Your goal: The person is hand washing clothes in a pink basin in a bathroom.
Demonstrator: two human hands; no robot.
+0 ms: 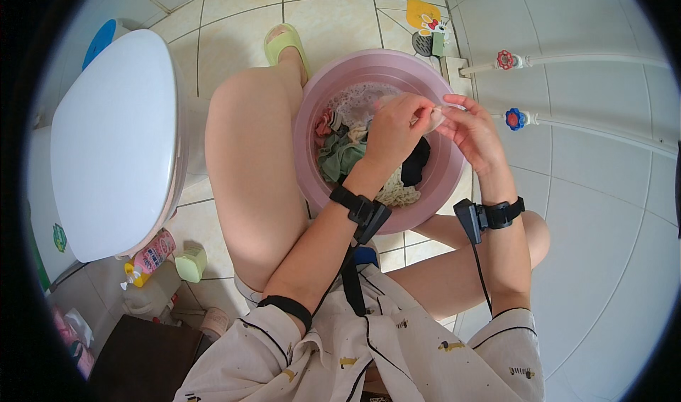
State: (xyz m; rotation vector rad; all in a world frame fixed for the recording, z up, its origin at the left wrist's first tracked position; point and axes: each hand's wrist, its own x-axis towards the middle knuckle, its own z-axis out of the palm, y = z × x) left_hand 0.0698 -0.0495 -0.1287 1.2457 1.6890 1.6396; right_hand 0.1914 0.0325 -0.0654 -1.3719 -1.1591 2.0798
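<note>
Over a pink plastic basin [446, 176], my left hand [395, 128] pinches a small pale piece of cloth [435, 119] between thumb and fingers. My right hand [474, 130] has its thumb and fingers on the other side of the same cloth, the remaining fingers spread. Beneath them the basin holds soapy water with foam [357, 101]. In it lie a green garment [340, 157], a black garment [416, 162], a cream patterned garment [398, 190] and a coral-pink garment [323, 124]. My left hand and forearm hide part of the laundry.
A toilet with a closed white lid [117, 146] stands at left. Near its base are a pink pump bottle [154, 253] and a pale green container [191, 263]. Pipes with a red valve [505, 60] and a blue valve [515, 119] run along the right wall. A floor drain [422, 43] lies beyond the basin.
</note>
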